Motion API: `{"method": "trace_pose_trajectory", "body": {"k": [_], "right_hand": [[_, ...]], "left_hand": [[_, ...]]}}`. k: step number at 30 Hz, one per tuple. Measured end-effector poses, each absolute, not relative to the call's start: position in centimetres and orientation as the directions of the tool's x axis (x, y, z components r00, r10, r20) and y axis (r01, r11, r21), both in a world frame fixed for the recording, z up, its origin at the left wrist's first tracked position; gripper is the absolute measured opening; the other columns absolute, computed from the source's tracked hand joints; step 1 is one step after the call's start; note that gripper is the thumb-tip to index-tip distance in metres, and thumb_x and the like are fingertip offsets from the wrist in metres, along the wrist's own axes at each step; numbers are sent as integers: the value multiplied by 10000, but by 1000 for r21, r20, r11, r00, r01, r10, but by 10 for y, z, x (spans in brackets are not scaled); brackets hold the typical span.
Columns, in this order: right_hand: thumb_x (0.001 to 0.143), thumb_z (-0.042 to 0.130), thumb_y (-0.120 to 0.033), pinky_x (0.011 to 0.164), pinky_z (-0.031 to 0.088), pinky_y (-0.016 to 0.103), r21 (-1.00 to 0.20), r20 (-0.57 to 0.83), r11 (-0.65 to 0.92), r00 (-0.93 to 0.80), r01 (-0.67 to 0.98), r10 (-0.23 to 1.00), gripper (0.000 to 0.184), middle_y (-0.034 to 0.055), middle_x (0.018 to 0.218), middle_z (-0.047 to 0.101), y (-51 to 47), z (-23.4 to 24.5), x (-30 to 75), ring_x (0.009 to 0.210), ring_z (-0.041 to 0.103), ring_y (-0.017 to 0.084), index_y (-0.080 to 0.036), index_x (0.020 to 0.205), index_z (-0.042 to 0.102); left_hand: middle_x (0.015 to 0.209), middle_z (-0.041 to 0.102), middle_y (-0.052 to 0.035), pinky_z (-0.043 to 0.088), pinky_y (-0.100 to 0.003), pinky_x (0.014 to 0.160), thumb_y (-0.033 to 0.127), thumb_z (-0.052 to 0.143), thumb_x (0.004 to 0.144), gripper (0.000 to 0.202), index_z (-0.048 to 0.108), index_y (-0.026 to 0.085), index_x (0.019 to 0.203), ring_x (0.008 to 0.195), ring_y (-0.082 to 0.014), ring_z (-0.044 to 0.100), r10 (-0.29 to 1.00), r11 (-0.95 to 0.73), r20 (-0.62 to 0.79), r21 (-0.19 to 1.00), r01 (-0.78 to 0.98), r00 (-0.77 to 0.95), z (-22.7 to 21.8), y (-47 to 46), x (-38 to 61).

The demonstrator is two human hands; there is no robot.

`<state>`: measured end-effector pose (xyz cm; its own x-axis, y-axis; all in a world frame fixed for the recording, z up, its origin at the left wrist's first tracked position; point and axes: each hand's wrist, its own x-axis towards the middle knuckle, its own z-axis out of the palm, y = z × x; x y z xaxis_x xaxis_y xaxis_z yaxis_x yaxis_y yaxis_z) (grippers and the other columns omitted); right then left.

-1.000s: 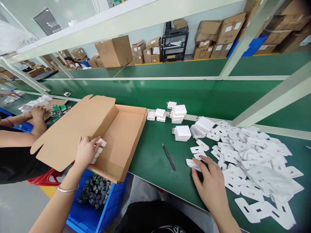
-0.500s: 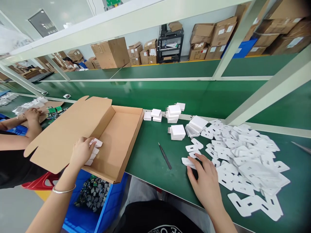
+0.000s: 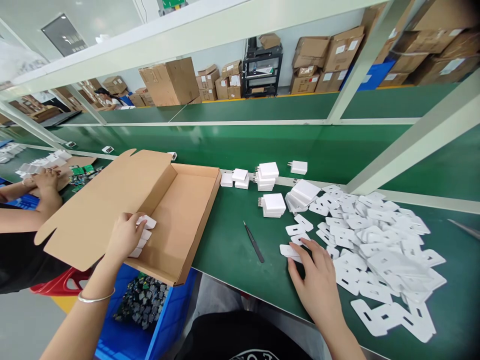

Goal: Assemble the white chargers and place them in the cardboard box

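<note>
My left hand (image 3: 123,235) reaches into the near left corner of an open cardboard box (image 3: 204,220). Its thumb and fingers are closed on a white charger block (image 3: 147,221), the farthest in a short row of white blocks (image 3: 140,243) along the box's left side. Over the green table, my right hand (image 3: 317,280) is open, fingers apart and bent. Its fingertips are at small white flat plates (image 3: 289,251) with slots; whether they press on them I cannot tell. Black tweezers (image 3: 254,242) lie between the box and this hand.
White chargers with prongs (image 3: 273,205) stand stacked beyond the tweezers. A large heap of white plates (image 3: 375,240) spreads at right. Behind runs a green belt (image 3: 225,140) carrying a charger (image 3: 299,167). A blue bin (image 3: 161,320) sits below the box. A co-worker's hands (image 3: 47,177) are at left.
On the belt, the charger has moved right, out from behind the stack, and another small item has appeared behind the box. Both my hands have stayed nearly still.
</note>
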<state>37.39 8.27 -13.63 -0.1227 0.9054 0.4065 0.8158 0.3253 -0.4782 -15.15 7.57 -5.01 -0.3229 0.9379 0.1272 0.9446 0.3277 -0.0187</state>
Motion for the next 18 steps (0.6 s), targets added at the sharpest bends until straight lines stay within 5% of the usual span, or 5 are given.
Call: {"method": "trace_pose_trajectory", "body": {"k": [6,11,14,18], "right_hand": [[1017,503,-359,925,581,508,-692,361,226,58,685,931,314,127,1408,566,95,-90,395,1291,576,342,-301,1316,580],[1055,362,-247,1133,462,447,-633,510,332,55,699,858,393,119,1450,551,204,-37,425,1378,518,246,-253,1430,480],[1059,298,-148,1137,437,370,-496,305,194,-40,846,952,450,155,1520,496,293,-28,434,1421,473,204,-183,1482,448],[1028,585,-283,1045,517,490,-395,168,67,0,916,986,336,134,1396,600,368,-38,439,1246,607,267,-163,1342,595]], "left_hand": [[1176,593,-186,512,-489,916,443,368,993,493,725,172,1198,1044,-368,580,934,345,180,-220,912,-309,-49,63,-134],[1404,496,-179,519,-535,910,510,331,1005,524,696,238,1264,1138,-399,563,872,484,216,-250,839,-439,-52,63,-127],[1404,520,-153,518,-514,939,516,288,1021,534,691,272,1272,1152,-377,581,871,491,152,-214,845,-468,-52,67,-128],[1490,479,-168,517,-542,957,498,276,1026,544,680,275,1315,1174,-386,606,875,483,117,-156,862,-470,-46,66,-131]]}}
